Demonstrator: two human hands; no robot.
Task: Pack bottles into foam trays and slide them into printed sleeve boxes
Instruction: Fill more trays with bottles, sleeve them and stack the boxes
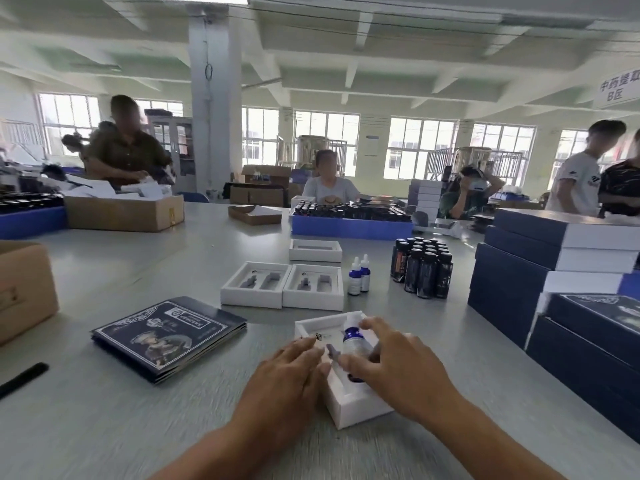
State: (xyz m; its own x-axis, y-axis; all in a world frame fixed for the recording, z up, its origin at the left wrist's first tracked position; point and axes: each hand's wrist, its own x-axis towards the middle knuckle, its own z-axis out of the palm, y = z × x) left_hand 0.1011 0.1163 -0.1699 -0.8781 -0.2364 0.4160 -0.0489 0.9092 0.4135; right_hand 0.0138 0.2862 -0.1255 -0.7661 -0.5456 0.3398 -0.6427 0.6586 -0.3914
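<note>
My right hand (391, 362) curls round the small blue dropper bottle with a white cap (353, 341), pressing it into its slot in the white foam tray (343, 407) right in front of me. My left hand (294, 365) lies with fingers straight on the tray's left side, steadying it. If I push with the bottle skewed, I judge the foam edge could tear or the cap catch and pop back up. The tray sits loose on the grey table (104, 427), so it could skid towards the stack of flat printed dark sleeves (169, 337).
</note>
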